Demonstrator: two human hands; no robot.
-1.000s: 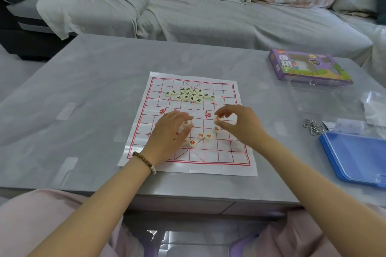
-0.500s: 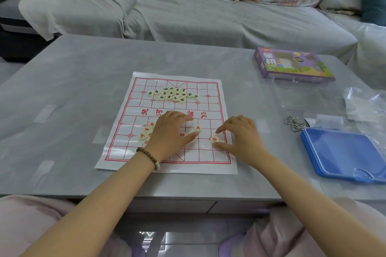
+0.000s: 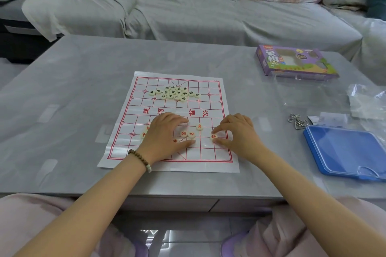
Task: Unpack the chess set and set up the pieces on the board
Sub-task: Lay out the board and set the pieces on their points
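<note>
The red-lettered disc sits on the near right part of the board, pinched at its rim between the thumb and forefinger of your right hand. It looks small, hard and light, and probably slick on the glossy sheet, so hold it by the edge and set it down flat. The board itself looks thin and limp, so dragging a piece could shift it on the table. Your left hand lies spread and relaxed over the loose red pieces, gripping nothing. The black-lettered heap lies on the far half, well apart. Off to your right, away from the board, sit the purple box, wire puzzle, blue case and clear bag; none should block you
</note>
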